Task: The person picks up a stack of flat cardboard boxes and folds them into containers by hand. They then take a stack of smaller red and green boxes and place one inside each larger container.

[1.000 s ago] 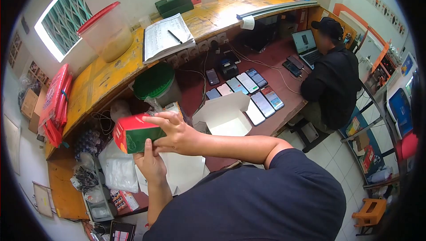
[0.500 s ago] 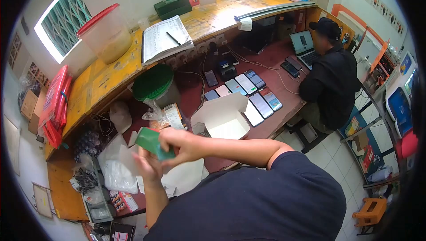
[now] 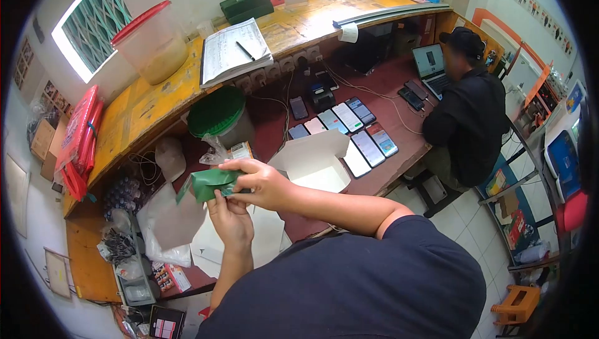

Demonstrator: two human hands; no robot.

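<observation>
A green folded packet point(image 3: 207, 183), paper or thin plastic by its look, is up in front of me over the desk's left part. My right hand point(image 3: 265, 184) pinches it along its right side. From below, my left hand point(image 3: 231, 219) grips its lower edge, with thumb and fingers closed near the right fingertips. Under both hands lies white card point(image 3: 259, 230), partly covered by my forearm. Beside my right forearm stands an open white box point(image 3: 312, 173), and nothing shows inside it.
Several phones point(image 3: 365, 148) lie in rows beyond the box. A grey bucket with a green lid point(image 3: 216, 113) stands behind my hands. Clear plastic bags point(image 3: 150, 220) and a grey basket point(image 3: 143, 264) are at left. A person in black point(image 3: 468, 120) sits right, at a laptop point(image 3: 430, 67).
The green packet has turned to lie more level, and its folded face shows. My left hand has moved up and right to close on its lower edge; before, its fingers were more spread.
</observation>
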